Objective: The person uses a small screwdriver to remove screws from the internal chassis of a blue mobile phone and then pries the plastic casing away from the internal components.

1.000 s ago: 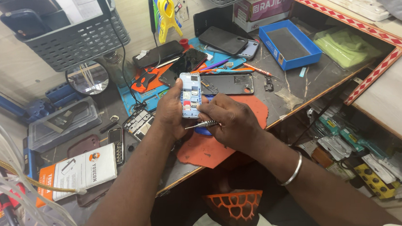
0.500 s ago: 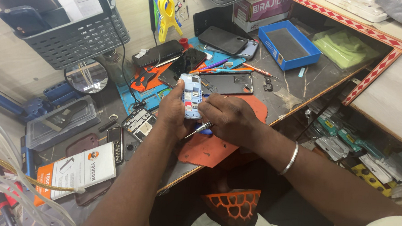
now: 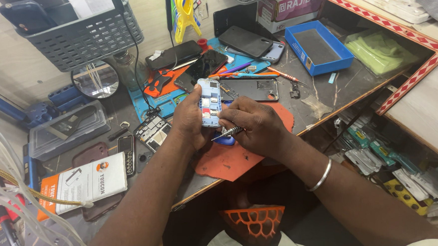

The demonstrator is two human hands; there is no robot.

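1. Head view, item in hand: your left hand grips a small opened phone body, pale blue, rectangular, inner face up, with white and dark parts set in its frame. It is held upright on its long axis, just above the orange mat.
2. Your right hand is closed around a metal-handled screwdriver, its shaft running towards the lower edge of the phone body. Fingertips of that hand touch the phone body's right side.
3. Beyond the phone body, just behind it, lies a dark back cover; two black phones rest further back on the blue work mat.
4. Left of the phone body: a circuit board near your left wrist, a clear plastic case well apart.
5. Right of the phone body: a blue tray well apart; the bench edge runs diagonally there, with bare bench surface between.
6. Open room is narrow: parts crowd the far and left sides; the near side, over the orange mat, is least crowded.
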